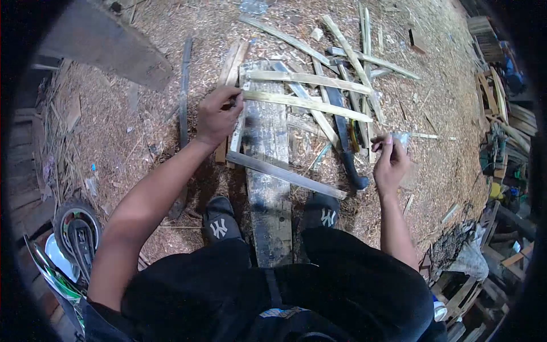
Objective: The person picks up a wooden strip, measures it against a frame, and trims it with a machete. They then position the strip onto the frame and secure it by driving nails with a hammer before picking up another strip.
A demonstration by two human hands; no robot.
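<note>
My left hand (pixel 219 117) is closed around the left end of a pale, split bamboo strip (pixel 307 105), which points right across a narrow wooden bench (pixel 266 134). My right hand (pixel 392 165) is off the strip's right tip, its fingers partly bent and apart, with nothing visible in them. Another pale strip (pixel 310 78) lies just beyond the held one. Nearer me, a dark, straight-edged strip (pixel 288 175) slants across the bench. A long dark blade with a black curved handle (pixel 352 171), resembling a machete, rests right of the bench.
Several loose strips (pixel 347 48) lie crossed on the shaving-covered ground (pixel 148 119). A thick board (pixel 108 45) juts in at the upper left. Sandaled feet (pixel 221 219) flank the bench. Wood scraps (pixel 515 122) are piled at the right, and a wheel (pixel 78 233) stands lower left.
</note>
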